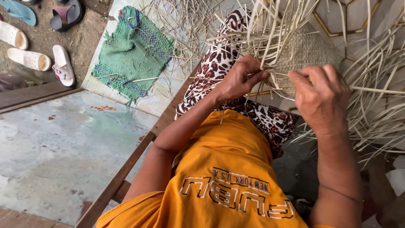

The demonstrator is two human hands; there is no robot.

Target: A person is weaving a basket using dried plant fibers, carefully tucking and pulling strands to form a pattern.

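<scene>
Head view looks down on a person in an orange shirt [223, 169] and a leopard-print cloth [219, 63] over the lap, working pale flat strips [270, 33] into a woven mat [308, 50]. The mat lies just beyond the knees, its finished patch tight and flat, with loose strip ends fanning out above and to the right. The left hand [242, 78] is closed, fingers pinching a strip at the mat's near edge. The right hand [322, 99] is curled, fingertips together on another strip just beside the left. No container shows. To the left a green knitted rag [130, 52] lies on a pale sheet, and sandals [38, 50] sit on the dirt floor beyond a wooden frame [126, 169].
</scene>
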